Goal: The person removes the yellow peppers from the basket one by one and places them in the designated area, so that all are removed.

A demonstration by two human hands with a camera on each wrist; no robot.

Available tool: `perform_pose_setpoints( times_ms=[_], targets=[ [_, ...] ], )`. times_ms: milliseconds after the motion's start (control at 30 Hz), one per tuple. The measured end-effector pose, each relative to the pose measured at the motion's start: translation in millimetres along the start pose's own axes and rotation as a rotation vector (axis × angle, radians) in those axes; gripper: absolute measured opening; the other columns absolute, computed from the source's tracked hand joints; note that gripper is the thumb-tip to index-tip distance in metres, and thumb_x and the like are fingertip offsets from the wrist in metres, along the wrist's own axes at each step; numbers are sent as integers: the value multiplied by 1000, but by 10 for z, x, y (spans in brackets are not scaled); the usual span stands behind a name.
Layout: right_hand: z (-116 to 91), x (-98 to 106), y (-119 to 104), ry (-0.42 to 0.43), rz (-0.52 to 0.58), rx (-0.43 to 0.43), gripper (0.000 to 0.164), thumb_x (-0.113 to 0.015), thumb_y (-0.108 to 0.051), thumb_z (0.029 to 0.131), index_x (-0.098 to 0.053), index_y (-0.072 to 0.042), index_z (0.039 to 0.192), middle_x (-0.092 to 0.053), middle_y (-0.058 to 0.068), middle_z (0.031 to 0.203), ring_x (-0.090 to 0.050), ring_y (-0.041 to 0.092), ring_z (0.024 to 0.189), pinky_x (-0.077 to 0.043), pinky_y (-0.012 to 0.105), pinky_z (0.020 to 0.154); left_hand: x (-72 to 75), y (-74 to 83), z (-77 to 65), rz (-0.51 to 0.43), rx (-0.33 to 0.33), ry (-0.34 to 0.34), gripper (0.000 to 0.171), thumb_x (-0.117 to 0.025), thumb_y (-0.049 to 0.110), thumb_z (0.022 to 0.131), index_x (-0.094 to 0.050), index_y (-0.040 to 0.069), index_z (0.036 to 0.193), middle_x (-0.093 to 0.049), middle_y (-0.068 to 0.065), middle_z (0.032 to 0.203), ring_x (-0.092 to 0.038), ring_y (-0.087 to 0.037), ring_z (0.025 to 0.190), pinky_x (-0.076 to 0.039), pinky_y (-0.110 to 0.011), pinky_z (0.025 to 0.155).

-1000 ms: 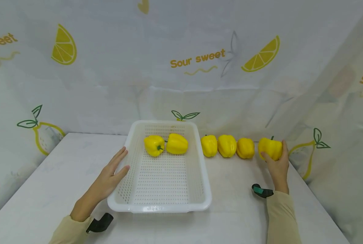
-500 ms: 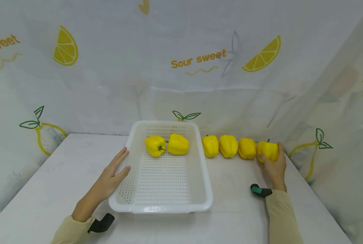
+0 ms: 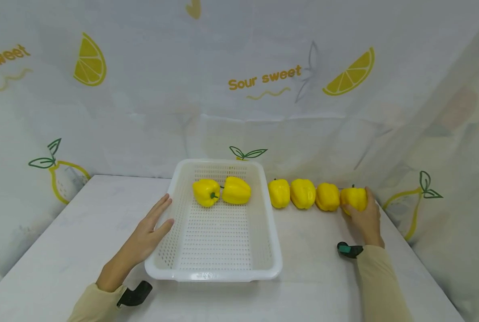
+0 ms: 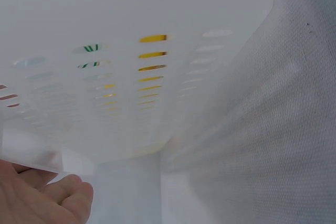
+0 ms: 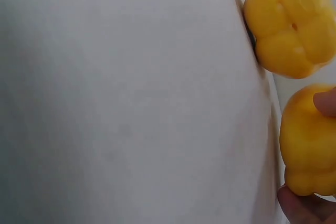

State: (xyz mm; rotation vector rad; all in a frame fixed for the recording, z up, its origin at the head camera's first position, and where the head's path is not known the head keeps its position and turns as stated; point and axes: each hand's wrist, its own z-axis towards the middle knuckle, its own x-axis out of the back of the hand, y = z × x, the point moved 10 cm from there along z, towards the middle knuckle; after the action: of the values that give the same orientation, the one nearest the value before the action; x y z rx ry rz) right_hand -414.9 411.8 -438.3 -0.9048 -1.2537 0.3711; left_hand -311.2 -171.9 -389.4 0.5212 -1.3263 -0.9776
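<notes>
At the right end of the row, my right hand (image 3: 366, 219) grips a yellow bell pepper (image 3: 354, 198), thumb on one side and fingers on the other. In the right wrist view this bell pepper (image 5: 310, 145) sits low over the white surface, its stem end out of sight. My left hand (image 3: 144, 235) rests against the left rim of a white perforated basket (image 3: 273, 250), fingers fairly straight. Two bell peppers lie inside the basket near its far end, one (image 3: 206, 192) with its green stem facing forward, the other (image 3: 236, 190) on its side.
Three more bell peppers stand in a row right of the basket: one (image 3: 279, 193) beside its rim, a middle one (image 3: 303, 193), and a third (image 3: 328, 197) next to the held one. A lemon-print cloth (image 3: 163, 103) hangs behind the white table (image 3: 311, 268).
My right hand has brought its bell pepper slightly down and left, close beside the row. The left hand keeps its place on the basket; the view has shifted a little.
</notes>
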Motion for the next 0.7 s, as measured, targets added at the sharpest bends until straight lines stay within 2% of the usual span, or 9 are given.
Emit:
perform_pose_setpoints(
  times_ms=[167,467,700],
  targets=[
    [44,-14,44,-33,-49,-5,83,-52,-32,100,3,-18,161,-8,25,165,-20,55,142,-22,72,113,-2,6,-1,-2,1,-2,62,-49,23,104,-24,-1,156,-9,-16,167,-11,-46,152,-17,-71,115],
    [74,-3,-81,-56,-95,116,84,-55,-32,100,-2,-5,159,-10,35,159,-18,58,139,-21,72,112,0,11,-2,3,-10,0,62,-49,22,104,-24,-1,155,-9,-18,167,-11,-47,152,-17,-71,115],
    [107,13,-79,-52,-99,132,83,-56,-31,100,-3,-4,159,-13,33,160,-19,56,141,-20,70,115,-4,8,-2,3,-1,-1,62,-49,22,104,-23,-1,156,-9,-17,167,-11,-47,152,-18,-71,115]
  ],
)
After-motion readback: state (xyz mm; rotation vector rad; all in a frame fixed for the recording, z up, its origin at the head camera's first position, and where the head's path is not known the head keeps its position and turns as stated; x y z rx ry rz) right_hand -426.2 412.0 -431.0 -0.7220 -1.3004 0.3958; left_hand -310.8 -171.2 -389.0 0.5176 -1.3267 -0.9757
